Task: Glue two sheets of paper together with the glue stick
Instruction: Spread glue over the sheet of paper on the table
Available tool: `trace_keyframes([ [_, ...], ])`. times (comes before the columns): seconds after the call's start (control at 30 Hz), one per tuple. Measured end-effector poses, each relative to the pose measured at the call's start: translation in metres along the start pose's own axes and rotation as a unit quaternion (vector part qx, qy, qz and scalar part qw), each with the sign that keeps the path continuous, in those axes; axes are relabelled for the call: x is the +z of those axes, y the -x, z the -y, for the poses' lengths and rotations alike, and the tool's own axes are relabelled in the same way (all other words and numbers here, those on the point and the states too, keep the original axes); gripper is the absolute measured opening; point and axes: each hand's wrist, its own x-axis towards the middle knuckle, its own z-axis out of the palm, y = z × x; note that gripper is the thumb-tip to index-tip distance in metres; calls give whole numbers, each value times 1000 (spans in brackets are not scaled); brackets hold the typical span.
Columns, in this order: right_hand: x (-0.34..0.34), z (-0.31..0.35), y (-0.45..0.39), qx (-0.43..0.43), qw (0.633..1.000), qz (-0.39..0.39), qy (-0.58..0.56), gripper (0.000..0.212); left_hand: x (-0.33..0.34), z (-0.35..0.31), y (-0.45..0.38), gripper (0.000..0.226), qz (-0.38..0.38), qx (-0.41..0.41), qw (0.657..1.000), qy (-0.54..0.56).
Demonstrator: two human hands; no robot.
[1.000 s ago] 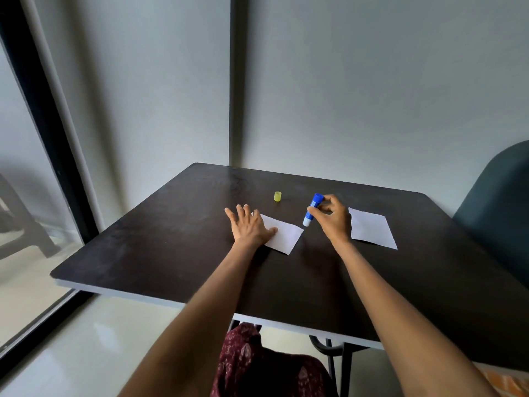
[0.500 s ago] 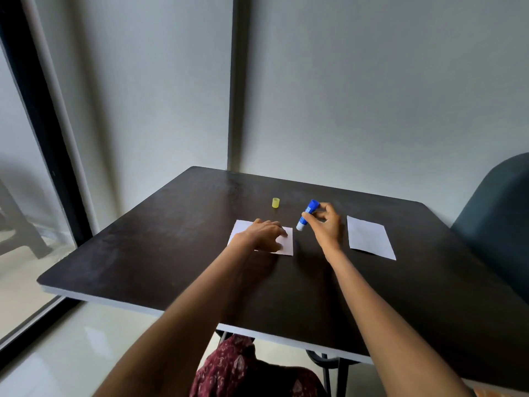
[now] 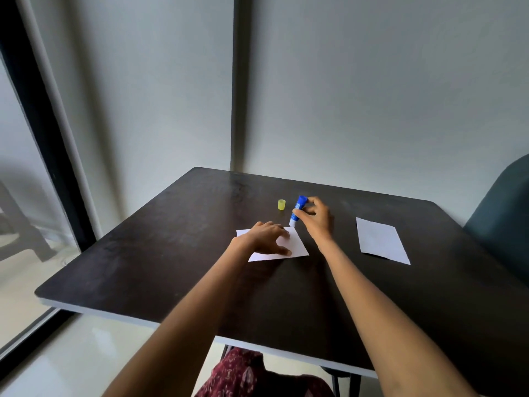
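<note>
A white sheet of paper point(image 3: 297, 245) lies on the dark table point(image 3: 171, 253) in the middle. My left hand point(image 3: 266, 237) presses flat on it, fingers spread. My right hand point(image 3: 316, 217) grips a blue glue stick point(image 3: 297, 210), tilted, with its white tip down at the sheet's far right corner. The glue stick's yellow cap point(image 3: 281, 204) stands on the table just left of the stick. A second white sheet point(image 3: 380, 240) lies flat to the right, apart from both hands.
A dark green chair back point(image 3: 503, 213) rises at the table's right side. Grey walls close the table's far edge. A window with a black frame point(image 3: 43, 133) runs along the left. My patterned clothing point(image 3: 243, 376) shows below the near edge.
The sheet under my left hand has turned and shifted right. My right hand has brought the glue stick's tip down to the sheet's far corner. The camera has shifted slightly.
</note>
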Motion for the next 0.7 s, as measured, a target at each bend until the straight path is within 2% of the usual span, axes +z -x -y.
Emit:
trace_keyframes([
  [0.27, 5, 2, -1, -16, 997, 15, 69, 29, 6, 4, 0, 58, -21, -3, 1000, 22],
  [0.7, 3, -4, 6, -22, 998, 2, 56, 30, 7, -2, 2, 57, -29, -18, 999, 15],
])
